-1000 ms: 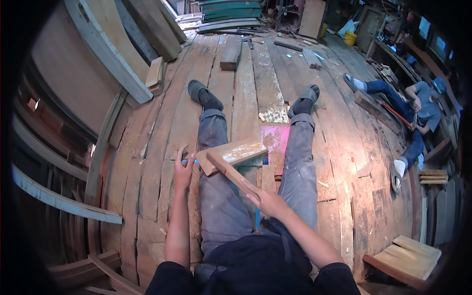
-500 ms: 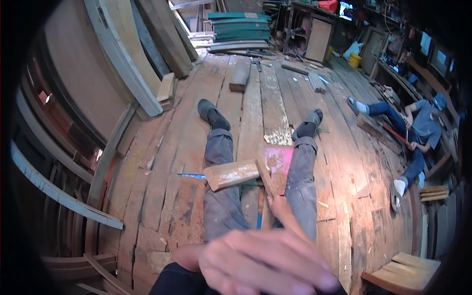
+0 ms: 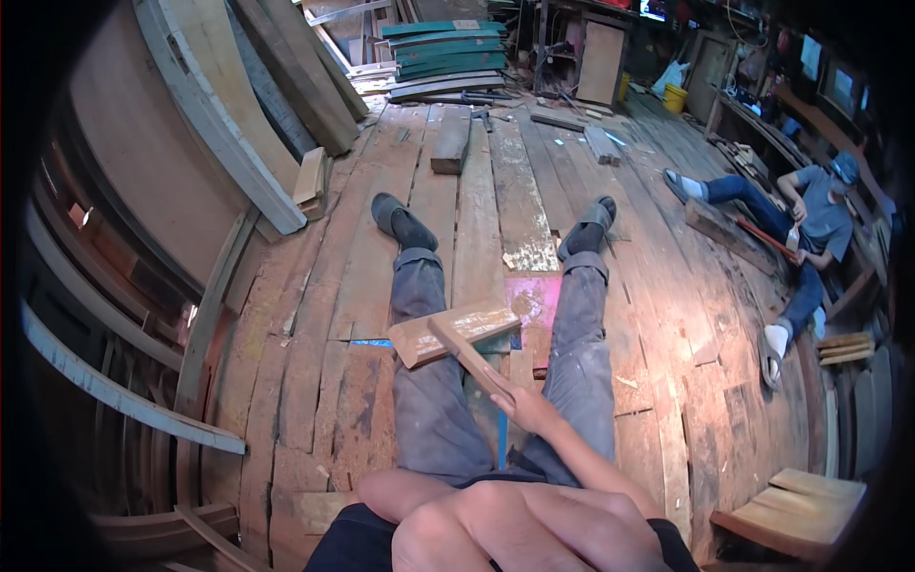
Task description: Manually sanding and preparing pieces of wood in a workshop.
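Note:
At the lower edge my left hand [image 3: 524, 529] looms large and close, its fingers bent together and its fingertips cut off. Whether anything is inside it is hidden. My right hand [image 3: 522, 408] grips the near end of a narrow wooden slat [image 3: 467, 355]. The slat slants away to the left, its far end over a broad, tapered wooden board [image 3: 486, 317]. That board, pale and scuffed on top, rests across my left thigh and reaches over the gap between my legs. My legs [image 3: 429, 419] are stretched out on the plank floor.
Ahead lies a thick wood block [image 3: 450, 153], with a hammer [image 3: 482, 118] beyond it. Boards [image 3: 238, 105] lean at the left. On the right a co-worker [image 3: 824, 214] sits beside a timber [image 3: 729, 236], holding a red-handled tool. Curved wood pieces [image 3: 796, 510] lie at lower right.
The slat has swung left, from the board's right end to across its left part. My right hand has moved slightly left with it. My left hand has dropped lower, its fingertips leaving view.

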{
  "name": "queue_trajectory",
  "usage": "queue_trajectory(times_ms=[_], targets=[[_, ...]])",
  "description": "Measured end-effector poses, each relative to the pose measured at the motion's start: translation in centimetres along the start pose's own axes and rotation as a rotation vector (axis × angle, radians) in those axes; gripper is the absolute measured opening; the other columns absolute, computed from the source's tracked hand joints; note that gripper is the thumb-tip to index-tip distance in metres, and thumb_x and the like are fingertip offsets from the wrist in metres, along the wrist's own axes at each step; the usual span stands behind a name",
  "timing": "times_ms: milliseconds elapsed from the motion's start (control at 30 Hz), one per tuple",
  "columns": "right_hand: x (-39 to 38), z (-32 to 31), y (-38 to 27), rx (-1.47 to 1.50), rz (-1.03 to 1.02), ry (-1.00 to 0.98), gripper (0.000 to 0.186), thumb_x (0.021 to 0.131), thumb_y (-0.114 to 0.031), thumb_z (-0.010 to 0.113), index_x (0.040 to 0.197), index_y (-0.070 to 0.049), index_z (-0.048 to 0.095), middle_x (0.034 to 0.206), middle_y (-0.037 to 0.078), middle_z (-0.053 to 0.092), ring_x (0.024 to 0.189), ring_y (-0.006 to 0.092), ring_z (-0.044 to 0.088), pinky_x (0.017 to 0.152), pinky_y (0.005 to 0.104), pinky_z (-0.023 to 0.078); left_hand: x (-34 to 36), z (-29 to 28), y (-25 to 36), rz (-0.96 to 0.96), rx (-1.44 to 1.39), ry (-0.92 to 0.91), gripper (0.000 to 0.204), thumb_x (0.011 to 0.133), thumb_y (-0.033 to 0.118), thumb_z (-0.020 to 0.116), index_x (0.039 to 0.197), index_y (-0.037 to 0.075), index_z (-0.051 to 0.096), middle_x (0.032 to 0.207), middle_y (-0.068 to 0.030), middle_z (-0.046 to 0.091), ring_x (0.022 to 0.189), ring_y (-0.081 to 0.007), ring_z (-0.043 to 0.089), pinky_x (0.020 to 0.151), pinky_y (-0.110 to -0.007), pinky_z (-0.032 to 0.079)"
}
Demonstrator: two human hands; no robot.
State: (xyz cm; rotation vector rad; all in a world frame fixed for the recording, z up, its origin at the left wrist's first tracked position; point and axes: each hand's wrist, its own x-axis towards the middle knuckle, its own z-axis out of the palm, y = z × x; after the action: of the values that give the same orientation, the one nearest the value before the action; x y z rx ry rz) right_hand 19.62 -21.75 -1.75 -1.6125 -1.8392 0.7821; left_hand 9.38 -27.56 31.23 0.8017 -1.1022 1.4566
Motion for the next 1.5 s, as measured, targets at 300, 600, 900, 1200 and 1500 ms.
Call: queue_trajectory(times_ms=[300, 600, 900, 1200, 1500], targets=[[0.2, 0.3, 1.7, -0.056, 0.073, 0.036, 0.053, 0.095, -0.03, 0.057, 0.146, -0.022, 0.043, 0.101, 0.029, 0.066, 0.095, 0.0459, 0.064, 0.084, 0.0506, 0.051, -0.2, 1.1, 0.6, -0.007, 0.027, 0.035, 0.022, 0.094, 0.011, 0.057, 0.093, -0.006, 0.071, 0.092, -0.0261, 0.069, 0.087, -0.0357, 0.065, 0.071, -0.049, 0.055], [0.7, 0.0, 3.6, 0.041, 0.258, 0.077, 0.055, 0.095, -0.031, 0.056, 0.148, -0.03, 0.039, 0.114, 0.03, 0.062, 0.105, 0.0478, 0.059, 0.09, 0.0509, 0.049, -0.7, 0.2, 4.5, -0.483, 0.039, -0.113, 0.034, 0.096, 0.023, 0.056, 0.097, -0.01, 0.065, 0.097, -0.0258, 0.065, 0.086, -0.0374, 0.062, 0.08, -0.052, 0.048], [0.2, 0.4, 3.9, 0.063, 0.265, 0.053, 0.056, 0.095, -0.029, 0.056, 0.148, -0.032, 0.038, 0.119, 0.027, 0.061, 0.109, 0.0477, 0.057, 0.093, 0.0493, 0.049, -0.6, -0.7, 7.0, -0.65, 0.115, -0.263, 0.048, 0.099, 0.035, 0.054, 0.102, -0.013, 0.058, 0.103, -0.0255, 0.061, 0.086, -0.0392, 0.059, 0.09, -0.055, 0.042], [0.5, 1.2, 4.9, 0.042, 0.143, 0.147, 0.053, 0.096, -0.03, 0.057, 0.147, -0.029, 0.041, 0.107, 0.032, 0.062, 0.105, 0.0491, 0.058, 0.086, 0.0463, 0.051, 2.4, 2.9, 7.8, -0.862, 0.147, 0.138, 0.028, 0.093, 0.02, 0.065, 0.094, -0.007, 0.072, 0.1, -0.0222, 0.07, 0.088, -0.0346, 0.065, 0.069, -0.044, 0.057], [0.8, 0.4, 4.2, 0.104, 0.199, 0.067, 0.055, 0.096, -0.03, 0.057, 0.148, -0.027, 0.04, 0.125, 0.027, 0.06, 0.117, 0.0447, 0.056, 0.099, 0.0441, 0.047, 0.6, 3.4, 6.2, -0.771, 0.012, 0.161, 0.034, 0.092, 0.024, 0.066, 0.101, -0.009, 0.067, 0.106, -0.0236, 0.067, 0.094, -0.0355, 0.063, 0.076, -0.044, 0.053]])
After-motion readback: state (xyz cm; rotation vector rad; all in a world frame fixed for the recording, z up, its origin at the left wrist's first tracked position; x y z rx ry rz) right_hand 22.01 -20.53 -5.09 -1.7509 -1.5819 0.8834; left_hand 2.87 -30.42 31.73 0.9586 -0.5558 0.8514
